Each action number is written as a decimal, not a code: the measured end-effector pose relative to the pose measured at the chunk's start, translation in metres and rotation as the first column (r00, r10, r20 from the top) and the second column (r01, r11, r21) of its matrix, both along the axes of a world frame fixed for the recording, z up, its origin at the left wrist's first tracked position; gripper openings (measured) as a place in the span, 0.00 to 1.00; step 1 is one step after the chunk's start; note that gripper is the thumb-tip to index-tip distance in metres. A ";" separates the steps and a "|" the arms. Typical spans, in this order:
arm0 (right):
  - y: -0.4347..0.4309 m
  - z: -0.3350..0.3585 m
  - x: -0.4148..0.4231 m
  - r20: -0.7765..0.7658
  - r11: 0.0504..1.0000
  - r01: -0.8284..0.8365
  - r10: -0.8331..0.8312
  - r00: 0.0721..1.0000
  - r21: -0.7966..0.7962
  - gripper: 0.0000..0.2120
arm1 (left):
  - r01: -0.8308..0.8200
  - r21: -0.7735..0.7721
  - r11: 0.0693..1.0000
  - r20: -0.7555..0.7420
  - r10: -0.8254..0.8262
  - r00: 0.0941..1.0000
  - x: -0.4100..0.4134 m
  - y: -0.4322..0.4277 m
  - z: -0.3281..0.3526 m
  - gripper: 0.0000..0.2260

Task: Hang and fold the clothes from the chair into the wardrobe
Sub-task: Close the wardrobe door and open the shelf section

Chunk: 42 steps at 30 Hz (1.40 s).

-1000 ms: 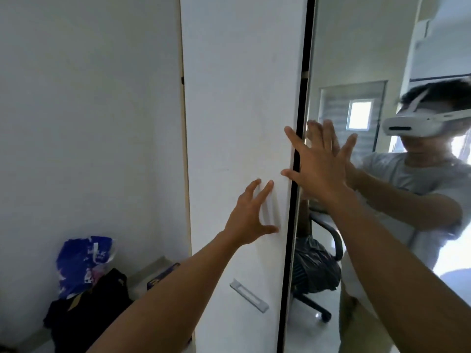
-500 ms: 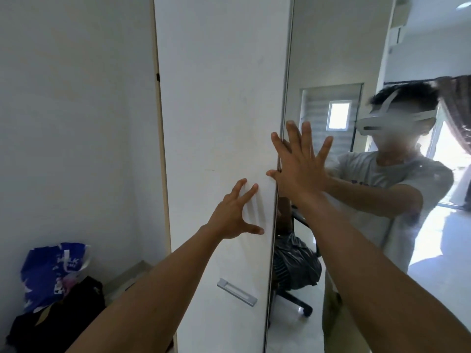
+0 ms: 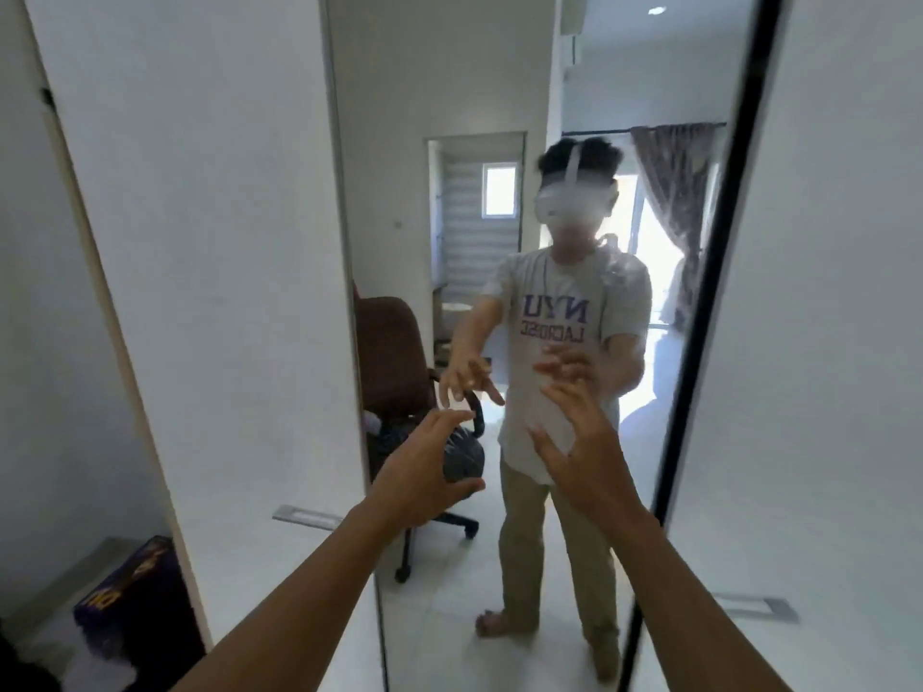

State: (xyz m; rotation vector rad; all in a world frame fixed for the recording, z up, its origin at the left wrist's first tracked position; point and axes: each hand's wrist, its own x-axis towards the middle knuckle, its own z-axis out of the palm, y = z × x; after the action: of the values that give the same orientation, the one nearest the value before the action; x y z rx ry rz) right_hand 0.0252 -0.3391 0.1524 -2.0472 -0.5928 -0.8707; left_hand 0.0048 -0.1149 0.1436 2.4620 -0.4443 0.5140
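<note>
Both bare forearms stretch forward and upward, side by side. The left grip [image 3: 424, 474] has loosely spread fingers, its thumb out to the right. The right grip [image 3: 587, 457], slightly higher, fans its fingers upward. Both are empty.

White wardrobe door [image 3: 210, 272], brown chair [image 3: 394, 352]

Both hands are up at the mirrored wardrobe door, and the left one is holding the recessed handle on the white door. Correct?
Not quite. The head view shows the left hand holding nothing, fingers spread before the mirrored door like the right hand. The recessed handle on the white door lies below it, with no hand on it.
</note>
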 end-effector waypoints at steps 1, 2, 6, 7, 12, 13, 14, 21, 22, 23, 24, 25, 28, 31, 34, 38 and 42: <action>-0.017 -0.013 -0.010 -0.037 0.999 0.034 -0.033 0.999 0.026 0.22 | 0.028 0.009 1.000 -0.009 -0.028 1.000 0.000 -0.019 -0.006 0.36; -0.045 -0.030 -0.021 -0.070 0.995 0.086 -0.083 0.994 0.046 0.21 | 0.072 0.016 0.997 -0.024 -0.072 0.997 0.000 -0.049 -0.014 0.35; -0.131 -0.085 -0.048 -0.233 0.965 0.232 -0.199 0.952 0.126 0.20 | 0.220 -0.015 0.975 -0.053 -0.220 0.974 0.001 -0.146 -0.035 0.38; -0.153 -0.098 -0.049 -0.277 0.957 0.266 -0.226 0.934 0.117 0.20 | 0.253 0.005 0.967 -0.051 -0.253 0.966 0.002 -0.169 -0.040 0.41; -0.235 -0.148 -0.048 -0.418 0.970 0.242 -0.215 0.883 0.012 0.24 | 0.280 -0.035 0.959 -0.116 -0.282 0.952 0.016 -0.250 -0.056 0.52; -0.244 -0.157 -0.045 -0.451 0.978 0.210 -0.188 0.872 -0.002 0.26 | 0.272 -0.042 0.961 -0.135 -0.275 0.952 0.018 -0.258 -0.059 0.53; -0.251 -0.164 -0.043 -0.474 0.982 0.187 -0.171 0.864 -0.014 0.28 | 0.264 -0.053 0.963 -0.152 -0.269 0.951 0.019 -0.264 -0.061 0.54; -0.262 -0.183 -0.039 -0.481 0.979 0.206 -0.183 0.857 -0.007 0.37 | 0.070 -0.089 0.994 -0.089 -0.078 0.993 0.011 -0.289 -0.075 0.55; -0.264 -0.183 -0.041 -0.472 0.977 0.212 -0.194 0.860 -0.015 0.36 | 0.037 -0.096 0.995 -0.072 -0.045 0.996 0.008 -0.292 -0.078 0.54; -0.266 -0.185 -0.043 -0.462 0.976 0.219 -0.204 0.863 -0.021 0.36 | 0.007 -0.111 0.994 -0.062 -0.014 0.998 0.005 -0.295 -0.081 0.52; -0.267 -0.185 -0.046 -0.453 0.975 0.222 -0.209 0.867 -0.025 0.35 | -0.014 -0.131 0.991 -0.059 0.006 0.998 0.001 -0.297 -0.084 0.50; -0.269 -0.185 -0.049 -0.445 0.974 0.226 -0.214 0.869 -0.028 0.34 | -0.024 -0.148 0.989 -0.063 0.015 0.998 -0.005 -0.299 -0.086 0.48; -0.274 -0.186 -0.064 -0.431 0.968 0.248 -0.242 0.869 -0.044 0.33 | -0.041 -0.132 0.990 -0.054 0.034 0.998 -0.025 -0.303 -0.088 0.48; -0.280 -0.188 -0.084 -0.412 0.968 0.245 -0.243 0.878 -0.047 0.32 | -0.048 -0.098 0.994 -0.024 0.046 0.999 -0.051 -0.306 -0.091 0.51; -0.289 -0.188 -0.114 -0.403 0.970 0.238 -0.234 0.885 -0.041 0.31 | -0.032 -0.063 0.998 0.029 0.034 0.999 -0.093 -0.314 -0.094 0.52; -0.302 -0.179 -0.166 -0.430 0.972 0.214 -0.154 0.890 0.094 0.27 | 0.044 -0.071 0.997 0.028 -0.042 0.999 -0.164 -0.334 -0.094 0.52; -0.322 -0.142 -0.228 -0.355 0.970 0.136 -0.057 0.933 0.203 0.22 | 0.136 -0.099 0.986 -0.011 -0.137 0.990 -0.227 -0.368 -0.096 0.52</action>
State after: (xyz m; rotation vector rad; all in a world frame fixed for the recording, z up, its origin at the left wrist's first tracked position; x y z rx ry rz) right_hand -0.2030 -0.6608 0.0106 -1.9697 -0.1890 -0.5789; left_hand -0.2221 -0.4825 0.0479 2.3211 -0.5626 0.4462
